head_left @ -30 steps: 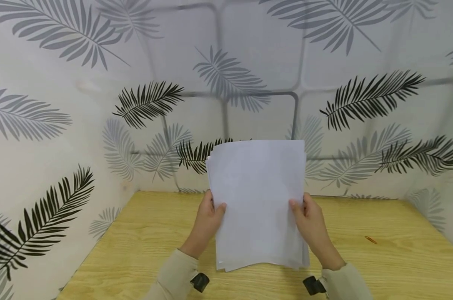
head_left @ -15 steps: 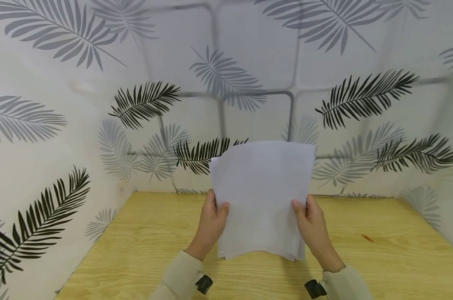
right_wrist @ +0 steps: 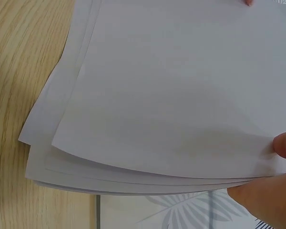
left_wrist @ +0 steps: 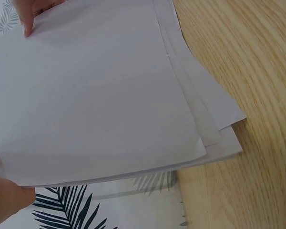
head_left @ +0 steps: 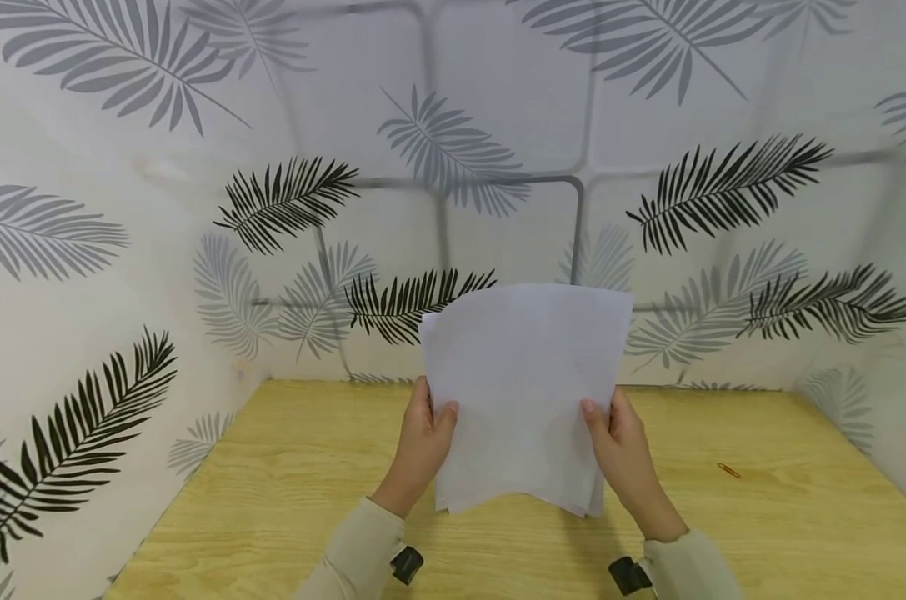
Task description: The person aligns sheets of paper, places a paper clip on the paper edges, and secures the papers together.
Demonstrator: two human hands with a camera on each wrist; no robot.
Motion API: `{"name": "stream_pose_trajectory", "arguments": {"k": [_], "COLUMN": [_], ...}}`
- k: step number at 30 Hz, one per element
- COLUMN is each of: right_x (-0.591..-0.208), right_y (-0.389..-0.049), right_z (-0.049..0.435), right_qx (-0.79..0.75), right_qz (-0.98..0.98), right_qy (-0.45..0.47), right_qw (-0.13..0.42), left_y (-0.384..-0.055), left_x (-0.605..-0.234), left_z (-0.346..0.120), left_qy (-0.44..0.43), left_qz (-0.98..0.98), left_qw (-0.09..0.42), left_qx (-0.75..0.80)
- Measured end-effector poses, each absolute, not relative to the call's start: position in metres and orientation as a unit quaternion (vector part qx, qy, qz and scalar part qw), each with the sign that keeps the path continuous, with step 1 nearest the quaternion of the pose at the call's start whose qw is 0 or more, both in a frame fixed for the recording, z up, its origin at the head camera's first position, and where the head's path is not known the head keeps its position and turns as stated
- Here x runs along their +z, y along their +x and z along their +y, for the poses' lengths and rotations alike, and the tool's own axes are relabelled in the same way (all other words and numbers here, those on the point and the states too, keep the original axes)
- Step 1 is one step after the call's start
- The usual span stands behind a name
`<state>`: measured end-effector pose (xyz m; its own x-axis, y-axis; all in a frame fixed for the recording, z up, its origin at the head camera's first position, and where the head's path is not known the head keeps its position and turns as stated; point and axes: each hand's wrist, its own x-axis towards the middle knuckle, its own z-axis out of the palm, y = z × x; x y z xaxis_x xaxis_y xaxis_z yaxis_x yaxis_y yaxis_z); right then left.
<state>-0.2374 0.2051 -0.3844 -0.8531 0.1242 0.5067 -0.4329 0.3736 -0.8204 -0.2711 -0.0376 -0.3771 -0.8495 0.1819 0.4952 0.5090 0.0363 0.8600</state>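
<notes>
A stack of white paper sheets (head_left: 523,392) stands nearly upright over the table, held between both hands. My left hand (head_left: 425,442) grips its left edge, thumb on the front sheet and fingers behind. On the opposite edge my right hand (head_left: 627,450) grips the sheets in the same way. The stack bows between the hands, and its lower edge arches in the middle. In the left wrist view the sheets (left_wrist: 95,95) lie unevenly, with several corners sticking out past the front one. Staggered corners of the sheets (right_wrist: 171,105) show in the right wrist view too.
An orange paper clip (head_left: 728,470) lies on the wood-grain table (head_left: 310,467), to the right of the right hand. Behind the table hangs a pale curtain (head_left: 498,100) printed with dark and grey leaves, which also runs along the left side.
The lower edge of the paper stack has risen and now arches more, and its top edge has curved and spread to the right. Both hands keep their grip.
</notes>
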Motion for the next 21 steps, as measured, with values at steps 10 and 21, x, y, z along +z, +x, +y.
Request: {"name": "stream_pose_trajectory", "arguments": {"k": [10,21], "right_x": [-0.386,-0.3831], "right_y": [-0.2383,-0.2382], "right_z": [0.206,0.2067], "right_qx": [0.559,0.565], "right_qz": [-0.79,-0.793], "right_qy": [0.093,0.082], "right_qw": [0.235,0.211], "left_y": [-0.2682,-0.2674], "left_x": [-0.3768,-0.3778], "left_z": [-0.0374,-0.0383], "left_qy": [-0.225,-0.207], "left_qz": [-0.711,-0.715], "left_qw": [0.105,0.081], "left_qx": [-0.658,-0.663]}}
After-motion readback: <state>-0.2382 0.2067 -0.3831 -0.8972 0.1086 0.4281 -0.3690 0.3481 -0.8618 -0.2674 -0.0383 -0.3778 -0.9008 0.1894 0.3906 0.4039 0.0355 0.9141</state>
